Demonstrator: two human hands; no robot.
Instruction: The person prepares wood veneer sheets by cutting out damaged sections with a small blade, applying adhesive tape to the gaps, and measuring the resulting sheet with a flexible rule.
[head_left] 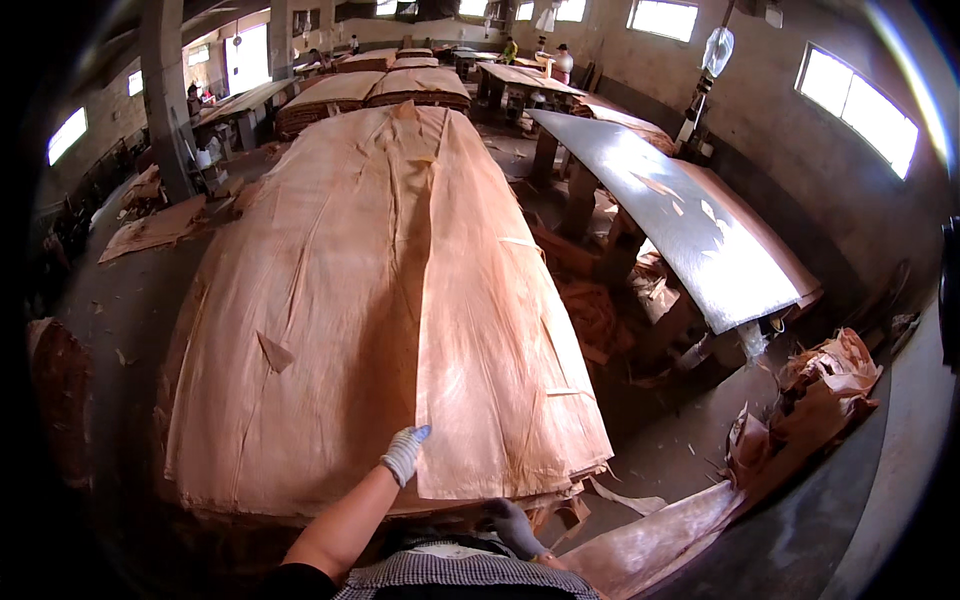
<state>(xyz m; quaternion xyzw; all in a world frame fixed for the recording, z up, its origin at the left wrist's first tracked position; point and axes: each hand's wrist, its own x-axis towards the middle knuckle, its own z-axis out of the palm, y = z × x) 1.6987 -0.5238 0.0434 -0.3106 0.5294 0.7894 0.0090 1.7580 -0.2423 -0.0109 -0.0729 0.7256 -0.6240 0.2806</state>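
Observation:
A tall stack of reddish-brown wood veneer (300, 420) fills the middle. A narrower veneer sheet (490, 400) lies lengthwise along its right side, its left edge casting a shadow on the stack. My left hand (404, 455), in a pale knit glove with blue fingertips, pinches that edge near the front corner. Below the front edge of the stack is my right hand (513, 528) in a dark grey glove, close to my body. Its fingers are in shadow, so their hold is unclear. A loose veneer scrap (274, 353) rests on the stack's left part.
A long table with a shiny metal top (680, 220) stands at the right, scraps on it. Crumpled veneer (820, 385) and a long strip (650, 540) lie at the lower right. More veneer stacks (420, 85) and several people are farther back. A pillar (167, 100) rises at the left.

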